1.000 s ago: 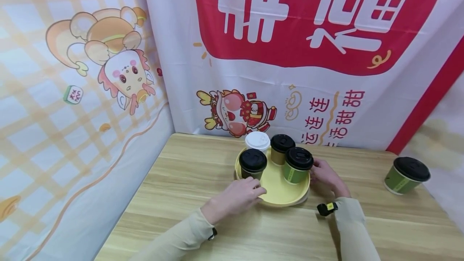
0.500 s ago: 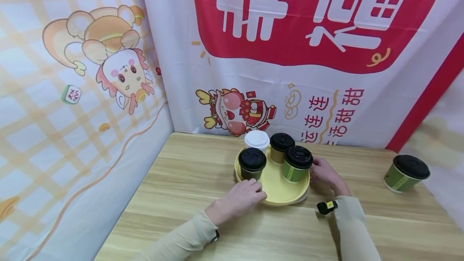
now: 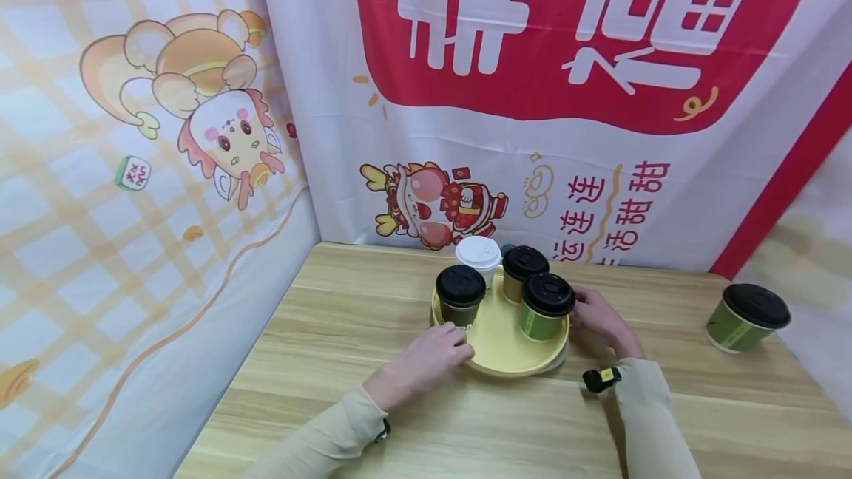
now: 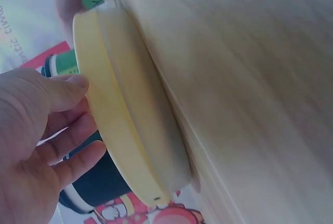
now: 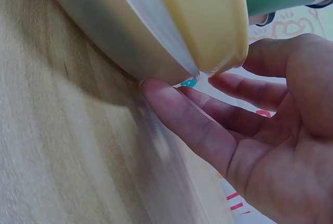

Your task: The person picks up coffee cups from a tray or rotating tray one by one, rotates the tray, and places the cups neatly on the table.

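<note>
A round yellow tray sits on a pale round base at the middle of the table. On it stand a white-lidded cup, a dark cup with a black lid, a brown cup with a black lid and a green cup with a black lid. My left hand holds the tray's near-left rim, thumb and fingertips at the edge beside the dark cup. At the right side, my right hand touches the base with relaxed fingers, thumb low near the tabletop.
Another green cup with a black lid stands at the right of the wooden table. A small teal thing shows behind the tray. Printed cloth hangings border the table at the back and left.
The tray has turned clockwise with its cups: the dark cup shifted back, the white-lidded and brown cups to the right. My left hand moved left with the rim; my right hand stayed put.
</note>
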`<state>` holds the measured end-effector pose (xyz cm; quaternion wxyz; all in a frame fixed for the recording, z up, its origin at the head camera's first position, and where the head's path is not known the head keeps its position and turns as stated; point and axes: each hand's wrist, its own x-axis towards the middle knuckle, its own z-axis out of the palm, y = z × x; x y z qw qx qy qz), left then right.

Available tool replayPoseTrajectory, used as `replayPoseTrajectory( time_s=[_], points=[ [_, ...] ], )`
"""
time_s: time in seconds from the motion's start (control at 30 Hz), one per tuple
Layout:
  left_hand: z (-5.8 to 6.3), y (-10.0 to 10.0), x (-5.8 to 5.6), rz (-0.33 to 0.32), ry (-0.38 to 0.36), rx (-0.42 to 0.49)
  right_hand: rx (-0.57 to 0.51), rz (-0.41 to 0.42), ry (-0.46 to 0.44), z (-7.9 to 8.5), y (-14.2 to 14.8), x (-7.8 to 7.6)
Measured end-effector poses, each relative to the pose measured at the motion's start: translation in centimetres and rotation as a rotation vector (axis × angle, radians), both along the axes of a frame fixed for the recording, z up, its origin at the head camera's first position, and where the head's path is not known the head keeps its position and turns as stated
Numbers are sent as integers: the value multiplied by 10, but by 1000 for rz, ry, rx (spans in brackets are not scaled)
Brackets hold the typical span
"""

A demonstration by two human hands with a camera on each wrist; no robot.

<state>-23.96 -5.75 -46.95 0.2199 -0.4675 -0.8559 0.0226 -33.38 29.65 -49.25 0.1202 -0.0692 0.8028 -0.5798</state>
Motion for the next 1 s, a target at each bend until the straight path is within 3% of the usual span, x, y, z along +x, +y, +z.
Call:
replayPoseTrajectory(
  time_s=[0.23, 0.4, 0.57, 0.73, 1.0],
  points=[
    [6, -12, -3, 20, -74, 46, -22, 12, 19, -2, 0, -1],
    [7, -16, -8, 0, -95, 75, -54, 10, 4, -4, 0, -2],
    [13, -23, -17, 1, -64, 166, -54, 6, -4, -4, -1, -2],
    [27, -33, -30, 9, -66, 293, -51, 4, -7, -4, -1, -2],
    [42, -46, -47, 148, -69, 431, -30, 26, 5, -2, 1, -1]
  ],
)
